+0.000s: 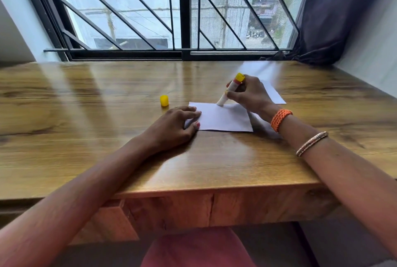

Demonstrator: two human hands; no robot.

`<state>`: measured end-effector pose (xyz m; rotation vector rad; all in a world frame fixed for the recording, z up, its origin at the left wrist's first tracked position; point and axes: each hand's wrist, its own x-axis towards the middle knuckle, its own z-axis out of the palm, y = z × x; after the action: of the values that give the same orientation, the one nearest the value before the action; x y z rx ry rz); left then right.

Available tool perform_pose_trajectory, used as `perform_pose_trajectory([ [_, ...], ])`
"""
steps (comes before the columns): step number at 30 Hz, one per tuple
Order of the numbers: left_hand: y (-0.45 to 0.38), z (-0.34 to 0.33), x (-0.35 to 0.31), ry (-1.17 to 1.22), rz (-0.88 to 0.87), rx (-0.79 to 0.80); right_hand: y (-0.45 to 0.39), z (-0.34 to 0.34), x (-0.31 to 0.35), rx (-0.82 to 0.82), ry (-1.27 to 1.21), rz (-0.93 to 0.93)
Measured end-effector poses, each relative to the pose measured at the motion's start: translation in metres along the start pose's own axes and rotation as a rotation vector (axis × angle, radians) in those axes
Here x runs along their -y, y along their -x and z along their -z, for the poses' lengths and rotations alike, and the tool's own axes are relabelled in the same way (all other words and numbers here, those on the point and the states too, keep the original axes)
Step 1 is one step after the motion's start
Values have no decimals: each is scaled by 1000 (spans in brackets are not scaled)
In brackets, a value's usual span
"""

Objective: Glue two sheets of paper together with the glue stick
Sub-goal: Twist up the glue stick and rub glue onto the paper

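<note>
A white sheet of paper (223,118) lies flat on the wooden table (107,99). My left hand (174,127) presses its left edge down, fingers spread. My right hand (250,94) grips a white glue stick (229,90) with a yellow end, tilted, its tip touching the sheet's far edge. A second white sheet (274,94) lies behind my right hand, partly hidden by it. The yellow cap (164,100) stands on the table to the left of the first sheet.
A barred window (184,8) runs along the table's far edge. A dark curtain (335,15) hangs at the back right. The table's front edge (214,189) is near my body.
</note>
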<state>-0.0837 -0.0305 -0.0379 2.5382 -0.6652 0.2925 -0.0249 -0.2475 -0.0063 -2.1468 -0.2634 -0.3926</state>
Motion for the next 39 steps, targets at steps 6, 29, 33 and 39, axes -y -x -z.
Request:
perform_pose_trajectory([
  [6, 0, -1, -1, 9, 4, -11, 2, 11, -12, 3, -28, -44],
  [29, -1, 0, 2, -69, 32, -63, 13, 41, -31, -70, -103, -155],
  [33, 0, -3, -1, -181, -20, -75, 15, 41, -29, -88, -77, -146],
  [39, -33, -22, -31, -270, -186, 177, 18, 41, -30, -95, -91, -149],
])
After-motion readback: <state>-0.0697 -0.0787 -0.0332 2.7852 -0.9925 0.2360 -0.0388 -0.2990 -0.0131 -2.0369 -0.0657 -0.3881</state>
